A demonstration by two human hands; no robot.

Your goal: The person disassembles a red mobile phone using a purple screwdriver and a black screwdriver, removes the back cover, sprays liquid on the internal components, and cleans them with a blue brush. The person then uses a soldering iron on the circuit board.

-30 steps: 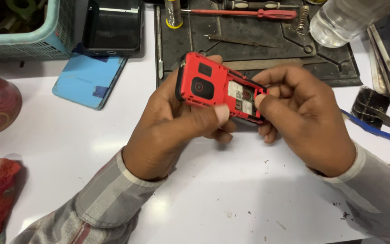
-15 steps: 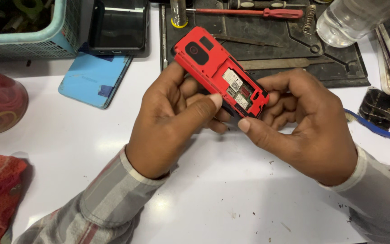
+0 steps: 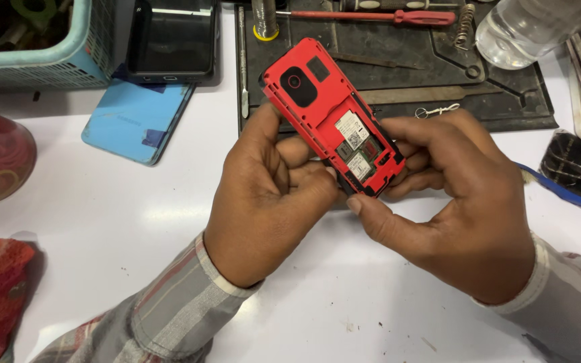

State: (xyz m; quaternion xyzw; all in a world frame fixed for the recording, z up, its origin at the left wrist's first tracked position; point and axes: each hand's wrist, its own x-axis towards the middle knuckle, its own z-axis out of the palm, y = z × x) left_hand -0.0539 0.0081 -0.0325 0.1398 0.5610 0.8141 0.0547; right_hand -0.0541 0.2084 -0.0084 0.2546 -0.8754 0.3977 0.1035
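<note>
The red phone point(image 3: 334, 121) is gripped between both hands above the white table point(image 3: 136, 202), rear face up and tilted, its camera end pointing away from the person. The left hand point(image 3: 270, 202) is closed around the lower left edge, thumb laid along the side. The right hand point(image 3: 458, 208) is wrapped round the lower right end, fingers curled behind the body and thumb pressed near the bottom corner.

Progress, as judged: the back cover is already off and the battery bay is exposed and empty; white labels and metal card slots are visible inside. The frame itself is not yet opened, and no tool is held.

Behind the phone, a dark work mat point(image 3: 438, 74) carries a red-handled screwdriver point(image 3: 378, 16). A blue phone point(image 3: 136, 121) and a black phone point(image 3: 173, 40) are noted to the left.
</note>
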